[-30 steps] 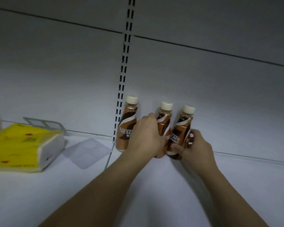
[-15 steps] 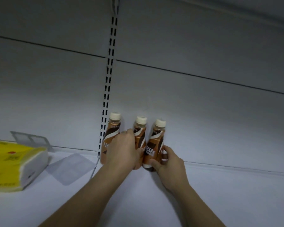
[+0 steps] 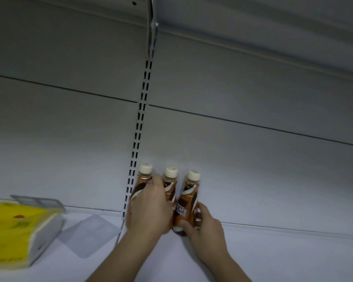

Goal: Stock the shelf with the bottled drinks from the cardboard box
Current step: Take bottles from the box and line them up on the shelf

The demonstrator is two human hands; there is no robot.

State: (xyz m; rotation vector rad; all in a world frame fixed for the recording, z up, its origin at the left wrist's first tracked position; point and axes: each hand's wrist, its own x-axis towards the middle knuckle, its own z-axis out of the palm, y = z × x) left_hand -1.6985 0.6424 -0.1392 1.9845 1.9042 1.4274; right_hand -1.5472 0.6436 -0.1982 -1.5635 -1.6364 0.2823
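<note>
Three brown coffee bottles with cream caps stand upright in a row against the back wall of the white shelf [image 3: 273, 251]. My left hand [image 3: 149, 210] wraps over the left bottle [image 3: 144, 178] and covers the lower part of the middle bottle [image 3: 170, 184]. My right hand [image 3: 204, 228] grips the base of the right bottle [image 3: 188, 202], which leans slightly to the right. The cardboard box is out of view.
A yellow pack of tissues [image 3: 16, 233] lies on the shelf at the left, with a clear plastic divider [image 3: 37, 200] behind it. A slotted upright rail [image 3: 140, 129] runs up the back wall. The underside of an upper shelf [image 3: 253, 27] is overhead.
The view has tilted upward, so the bottles and hands sit lower in frame. My left hand has slid left onto the left bottle. My right hand keeps its hold on the right bottle.
</note>
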